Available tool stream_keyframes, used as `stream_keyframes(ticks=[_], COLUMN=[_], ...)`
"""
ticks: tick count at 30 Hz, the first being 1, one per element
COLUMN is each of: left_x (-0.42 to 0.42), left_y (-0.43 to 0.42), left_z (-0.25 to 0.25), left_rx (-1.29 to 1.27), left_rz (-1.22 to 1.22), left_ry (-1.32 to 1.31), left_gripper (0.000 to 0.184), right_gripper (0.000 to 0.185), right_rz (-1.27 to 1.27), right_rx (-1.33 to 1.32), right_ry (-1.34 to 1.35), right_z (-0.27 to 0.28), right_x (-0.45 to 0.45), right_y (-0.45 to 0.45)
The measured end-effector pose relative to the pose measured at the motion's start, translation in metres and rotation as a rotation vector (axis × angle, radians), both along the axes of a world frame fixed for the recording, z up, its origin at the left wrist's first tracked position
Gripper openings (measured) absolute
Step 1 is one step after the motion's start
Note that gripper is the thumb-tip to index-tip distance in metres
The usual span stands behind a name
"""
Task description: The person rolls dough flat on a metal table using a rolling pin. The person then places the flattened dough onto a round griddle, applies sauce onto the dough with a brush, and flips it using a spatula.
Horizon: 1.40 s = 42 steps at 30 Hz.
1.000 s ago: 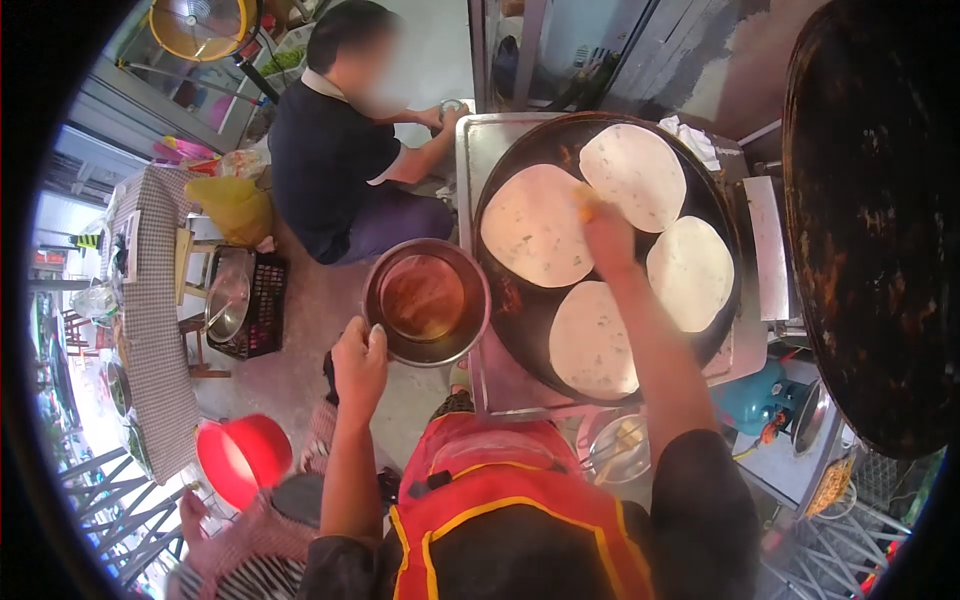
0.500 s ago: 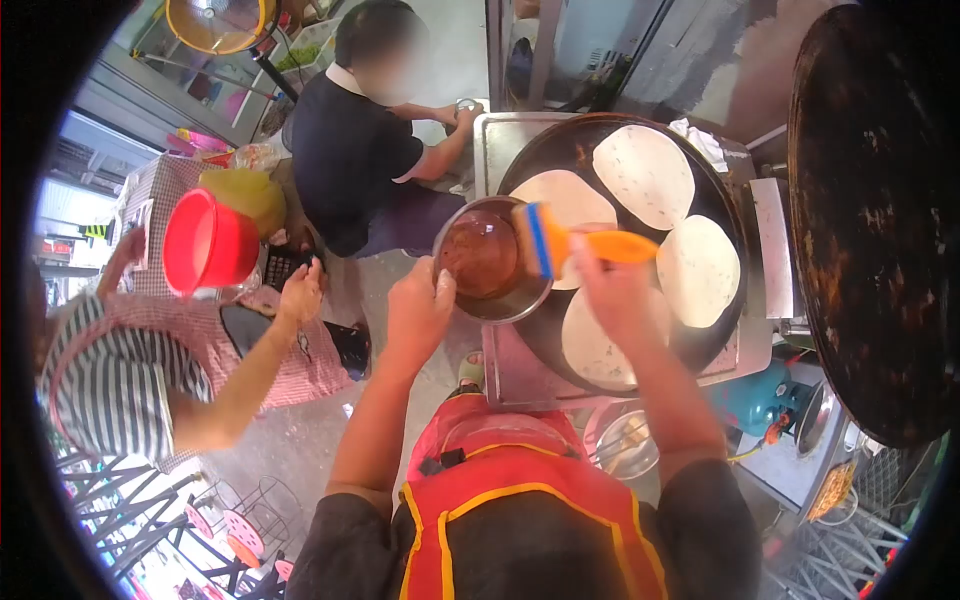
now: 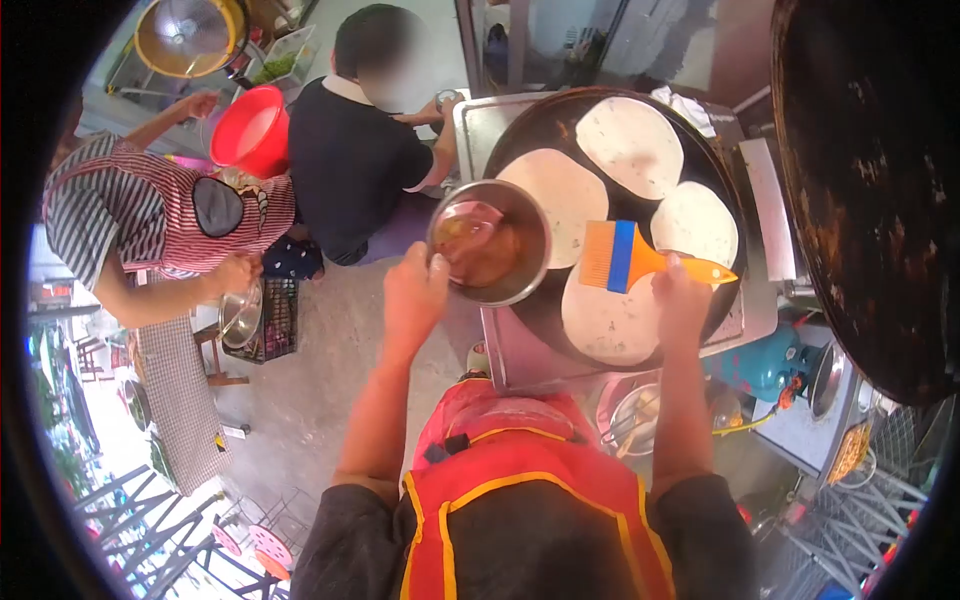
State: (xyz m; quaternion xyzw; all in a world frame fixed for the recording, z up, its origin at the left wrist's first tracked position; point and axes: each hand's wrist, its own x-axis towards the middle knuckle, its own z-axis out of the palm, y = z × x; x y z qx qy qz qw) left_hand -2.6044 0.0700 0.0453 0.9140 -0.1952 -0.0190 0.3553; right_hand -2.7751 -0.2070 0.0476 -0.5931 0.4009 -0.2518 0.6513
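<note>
My left hand [image 3: 416, 292] grips the rim of a metal bowl [image 3: 540, 240] with reddish-brown liquid inside, held beside the left edge of a round black griddle [image 3: 535, 328]. In my right hand [image 3: 683, 300] is a wide brush [image 3: 640, 260] with a blue band and an orange handle, its bristles facing left above the griddle. Flat round doughs lie on the griddle: one at upper left [image 3: 560, 190], one at the top [image 3: 630, 145], one at right [image 3: 697, 222], and one at the bottom [image 3: 608, 325], partly under the brush.
A dark round lid [image 3: 870, 200] stands open at right. One person [image 3: 350, 150] in a dark shirt crouches beyond the bowl. Another person [image 3: 120, 200] in stripes is at left near a red basin [image 3: 250, 130]. A teal gas cylinder [image 3: 762, 365] sits below the griddle's right side.
My right hand and the brush have moved right, away from the bowl and over the doughs. The person in stripes and the red basin have moved farther forward.
</note>
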Motion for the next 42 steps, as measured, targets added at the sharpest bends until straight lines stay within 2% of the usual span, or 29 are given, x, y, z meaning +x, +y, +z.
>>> stream_keyframes(ticks=[2,4,5,8,10,11,13,14,15,16,18,19,22,23,26,27,30,31,32,34,36,38,39,40,42], left_x=[0.004,0.002,0.001,0.003,0.004,0.004,0.004,0.005,0.005,0.005,0.005,0.004,0.004,0.004,0.003,0.003,0.002,0.001,-0.001,-0.002,-0.001,-0.002,-0.002,-0.001,-0.001], left_y=[0.01,0.01,0.011,0.02,0.024,0.025,0.023,0.022,0.021,0.02,0.018,0.016,0.012,0.01,0.006,0.004,-0.002,-0.005,-0.008,-0.011,-0.01,-0.011,-0.012,-0.012,-0.011], left_z=[-0.007,0.016,0.024,0.018,0.014,0.016,0.016,0.014,0.013,0.013,0.012,0.012,0.015,0.015,0.014,0.014,0.017,0.018,0.018,0.018,0.015,0.019,0.021,0.02,0.019], left_rx=[-0.022,0.072,0.123,0.112,0.117,0.122,0.105,0.084,0.063,0.071,0.09,0.077,0.052,0.053,0.043,0.036,0.023,0.004,-0.013,-0.038,-0.049,-0.045,-0.047,-0.033,-0.001], left_rz=[0.008,0.036,0.051,0.055,0.033,0.022,0.009,0.008,0.007,0.01,0.017,0.012,-0.014,-0.024,-0.064,-0.077,-0.087,-0.082,-0.077,-0.088,-0.121,-0.125,-0.125,-0.131,-0.146], left_ry=[-0.051,-0.016,0.001,0.003,-0.036,-0.04,-0.042,-0.038,-0.035,-0.028,-0.009,0.001,0.016,0.012,0.004,0.002,0.033,0.043,0.053,0.041,0.005,0.056,0.08,0.067,0.042], left_gripper=[0.021,0.021,0.021,0.023,0.023,0.022,0.022,0.022,0.021,0.021,0.021,0.021,0.021,0.02,0.02,0.021,0.021,0.021,0.021,0.021,0.022,0.022,0.022,0.022,0.022], right_gripper=[0.019,0.02,0.026,0.034,0.039,0.036,0.027,0.02,0.02,0.023,0.032,0.024,0.021,0.03,0.031,0.034,0.038,0.036,0.036,0.035,0.033,0.027,0.025,0.024,0.024], right_rz=[0.004,0.042,0.007,-0.102,-0.192,-0.084,0.158,0.277,0.379,0.522,0.682,0.585,0.162,0.207,-0.133,-0.209,-0.244,-0.148,-0.077,0.006,0.03,0.029,-0.094,-0.138,-0.209], right_rx=[-0.003,0.006,-0.139,-0.35,-0.823,-0.9,-0.907,-1.079,-1.153,-1.234,-1.079,-0.934,-0.215,-0.321,-0.395,-0.45,-0.495,-0.437,-0.37,-0.281,-0.237,-0.425,-0.199,-0.37,-0.475], right_ry=[0.1,0.234,0.399,0.483,0.424,0.656,0.755,0.676,0.41,0.439,0.321,0.2,0.662,0.832,0.654,0.494,0.483,0.6,0.661,0.601,0.368,0.617,0.606,0.474,0.308], right_z=[-0.033,-0.078,-0.089,-0.134,-0.101,-0.095,-0.124,-0.106,-0.149,-0.141,-0.101,-0.085,-0.045,-0.096,-0.146,-0.088,-0.077,-0.083,-0.056,-0.049,-0.136,-0.138,-0.102,-0.095,-0.09], right_x=[-0.019,-0.031,-0.037,-0.073,-0.064,-0.06,-0.042,-0.027,-0.028,-0.018,-0.014,-0.016,-0.031,-0.058,-0.144,-0.137,-0.138,-0.135,-0.113,-0.102,-0.121,-0.154,-0.154,-0.162,-0.16], right_y=[-0.015,-0.027,-0.035,-0.107,-0.108,-0.106,-0.085,-0.048,-0.027,0.009,0.068,0.083,0.076,0.04,-0.036,-0.027,-0.03,-0.025,0.0,0.025,0.027,-0.005,-0.016,-0.029,-0.044])
